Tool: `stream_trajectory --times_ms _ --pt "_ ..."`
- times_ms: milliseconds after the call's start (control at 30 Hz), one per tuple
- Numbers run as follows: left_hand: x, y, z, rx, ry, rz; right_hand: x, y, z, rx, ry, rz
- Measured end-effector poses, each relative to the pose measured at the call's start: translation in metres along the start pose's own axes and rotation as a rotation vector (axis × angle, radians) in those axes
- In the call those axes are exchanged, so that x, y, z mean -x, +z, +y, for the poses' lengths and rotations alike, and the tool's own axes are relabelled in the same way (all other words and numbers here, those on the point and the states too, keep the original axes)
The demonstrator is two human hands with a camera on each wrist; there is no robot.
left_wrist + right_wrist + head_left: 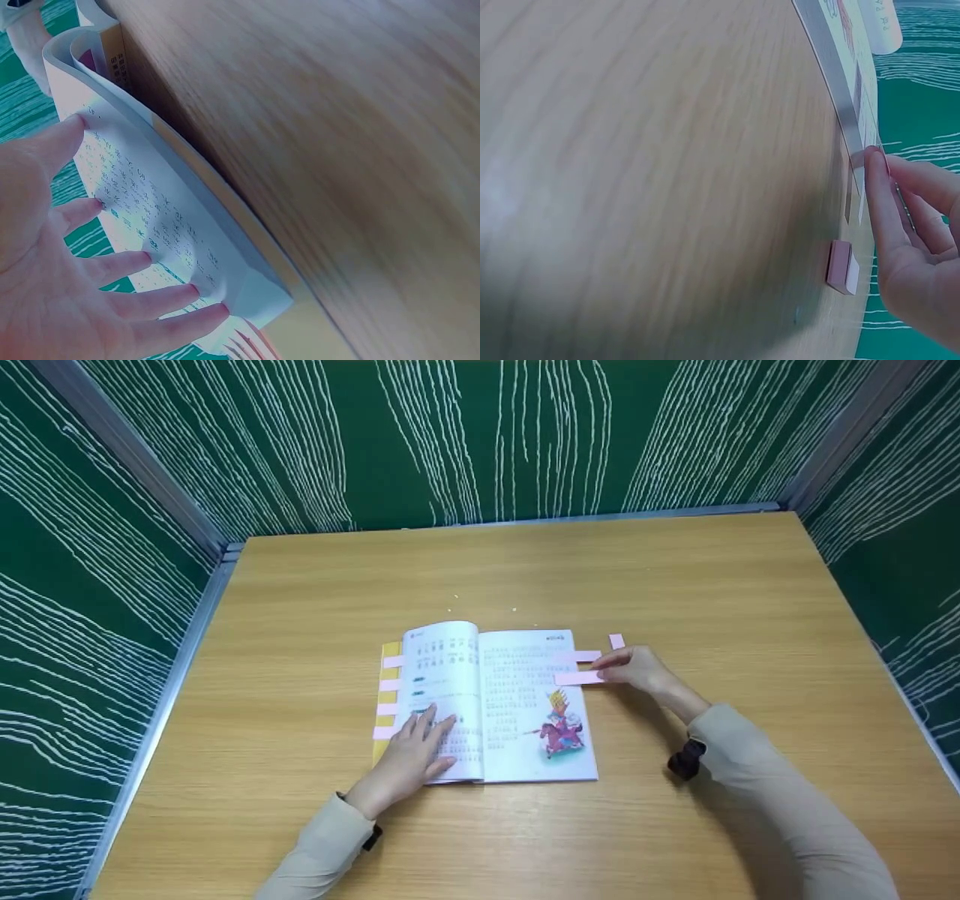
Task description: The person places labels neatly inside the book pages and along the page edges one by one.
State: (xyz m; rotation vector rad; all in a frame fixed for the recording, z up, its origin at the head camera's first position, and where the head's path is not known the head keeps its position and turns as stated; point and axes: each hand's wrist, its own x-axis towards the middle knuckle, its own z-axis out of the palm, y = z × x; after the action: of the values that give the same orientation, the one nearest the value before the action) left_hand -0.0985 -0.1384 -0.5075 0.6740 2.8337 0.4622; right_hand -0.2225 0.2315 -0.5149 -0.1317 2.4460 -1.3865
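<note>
An open book lies on the table, with printed text on both pages and a rider on a horse drawn on the right one. My left hand rests on the left page, its fingers spread; the left wrist view shows the fingertips on the paper. At the book's right edge my right hand pinches a pink paper strip between thumb and fingers, and the strip's far end lies over the page. Just above it, another pink strip sticks out from that edge.
Several pink tabs stick out along the book's left side, over a yellow cover edge. A small pink block stands on the table beside my right hand. Green panels with white lines enclose the table's back and sides.
</note>
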Motion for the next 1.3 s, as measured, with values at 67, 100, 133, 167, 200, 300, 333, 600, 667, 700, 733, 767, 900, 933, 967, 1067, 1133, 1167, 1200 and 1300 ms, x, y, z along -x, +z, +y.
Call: stream_trajectory --times_ms 67,100,133,167,200,300,333,600,667,700,733,767,900,933,967,1067,1133,1167,1200,1300 --pt "0.0000 -0.0002 0.0001 -0.002 -0.002 -0.003 -0.0005 0.0005 0.0007 -0.002 -0.006 -0.003" --pt "0.0001 -0.0002 0.0001 -0.002 -0.002 -0.004 -0.0005 0.0009 0.0008 -0.003 -0.006 -0.004" --pt "0.0001 -0.0001 -0.0001 -0.003 -0.004 -0.007 -0.0005 0.0012 0.0009 -0.001 -0.007 -0.004" --pt "0.0001 -0.0002 0.0001 -0.002 -0.003 -0.007 -0.0005 0.0012 0.0009 0.004 -0.010 -0.005" --pt "0.0001 -0.0002 0.0001 -0.002 -0.004 -0.008 -0.0006 0.0013 0.0010 0.012 -0.017 -0.006" --pt "0.0004 -0.0004 0.0004 -0.001 -0.002 -0.006 -0.0008 0.0019 0.0012 0.031 -0.034 -0.007" --pt "0.0004 -0.0006 0.0006 0.002 -0.003 -0.007 -0.0009 0.0021 0.0014 0.037 -0.039 -0.007" --pt "0.0008 -0.0009 0.0017 -0.002 -0.013 -0.008 -0.0007 0.0038 0.0022 0.050 -0.063 0.006" --pt "0.0007 -0.0006 0.0015 -0.008 -0.010 -0.006 -0.0006 0.0037 0.0027 0.055 -0.077 0.005" --pt "0.0007 -0.0004 0.0013 -0.011 -0.009 -0.006 -0.0006 0.0037 0.0028 0.059 -0.085 0.004" --pt "0.0008 -0.0003 0.0013 -0.012 -0.008 -0.005 -0.0007 0.0036 0.0031 0.065 -0.087 0.003" --pt "0.0009 -0.0001 0.0013 -0.013 -0.004 -0.002 -0.0008 0.0036 0.0033 0.068 -0.088 0.002" --pt "0.0012 0.0001 0.0013 -0.018 -0.004 0.000 -0.0006 0.0033 0.0032 0.098 -0.093 0.005" --pt "0.0011 -0.0001 0.0015 -0.018 -0.004 0.001 -0.0004 0.0031 0.0030 0.108 -0.093 0.009" --pt "0.0011 -0.0001 0.0017 -0.017 -0.004 0.000 0.0000 0.0030 0.0027 0.116 -0.097 0.015" --pt "0.0009 -0.0007 0.0022 -0.014 -0.011 -0.006 0.0016 0.0027 0.0021 0.139 -0.118 0.035" --pt "0.0008 -0.0011 0.0024 -0.010 -0.016 -0.009 0.0029 0.0025 0.0013 0.145 -0.122 0.055" --pt "0.0007 -0.0012 0.0024 -0.010 -0.017 -0.010 0.0034 0.0026 0.0010 0.152 -0.130 0.065" --pt "0.0006 -0.0013 0.0024 -0.010 -0.020 -0.012 0.0039 0.0027 0.0008 0.163 -0.144 0.076" --pt "0.0003 -0.0016 0.0023 -0.010 -0.029 -0.019 0.0060 0.0038 -0.0002 0.205 -0.202 0.116"
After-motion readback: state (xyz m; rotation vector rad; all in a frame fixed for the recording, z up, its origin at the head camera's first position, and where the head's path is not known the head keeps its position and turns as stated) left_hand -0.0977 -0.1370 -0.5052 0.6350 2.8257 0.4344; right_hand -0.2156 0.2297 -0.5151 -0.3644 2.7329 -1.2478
